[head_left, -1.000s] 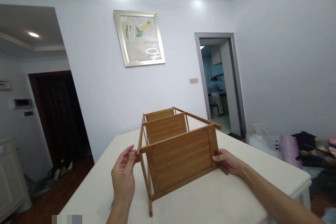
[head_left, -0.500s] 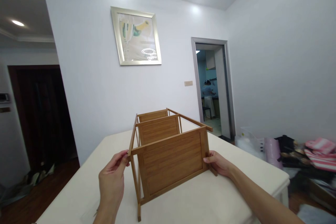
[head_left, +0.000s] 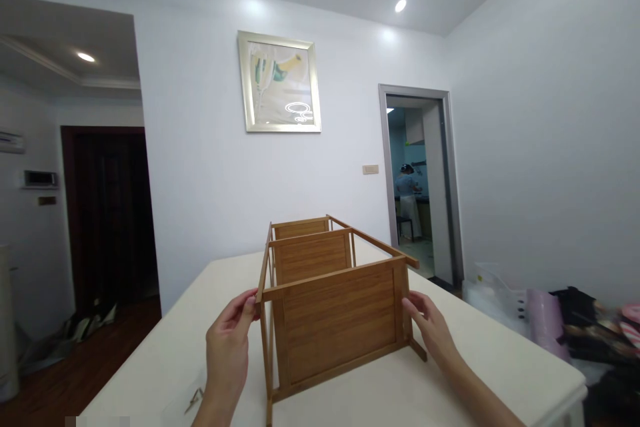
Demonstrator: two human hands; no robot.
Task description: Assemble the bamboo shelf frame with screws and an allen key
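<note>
At the near upper left corner of a brown wooden shelf unit with flat rectangular panels (head_left: pixel 343 323), the thumb and forefinger of the left hand (head_left: pixel 227 340) are pinched together on the frame, the other fingers curled behind them. Across from it, at the near panel's right edge, the thumb of the right hand (head_left: pixel 434 327) lies against the wood, its forefinger just beside; the remaining fingers are partly hidden, so whether this hand is clamped on the edge or only resting there cannot be told.

Between the hands the unit lies on its side, its three panels standing on edge one behind another, on a white table with a smooth top (head_left: pixel 505 347). Near the left wrist, on the same table, are some small metallic-looking pieces (head_left: pixel 194 401), too small to identify.

Beyond the table's right side lie a pale purple cylindrical roll (head_left: pixel 545 320) and crumpled clear plastic (head_left: pixel 493 290). On the white wall ahead hang a silvery-gold framed picture of a bottle and glasses (head_left: pixel 280 83) and, lower, a beige rectangular switch plate (head_left: pixel 371 169). Through a grey-framed doorway (head_left: pixel 454 193), a person in a light blue top (head_left: pixel 407 185) stands near a dark chair (head_left: pixel 405 223). Far left is a dark brown door (head_left: pixel 113 213).
</note>
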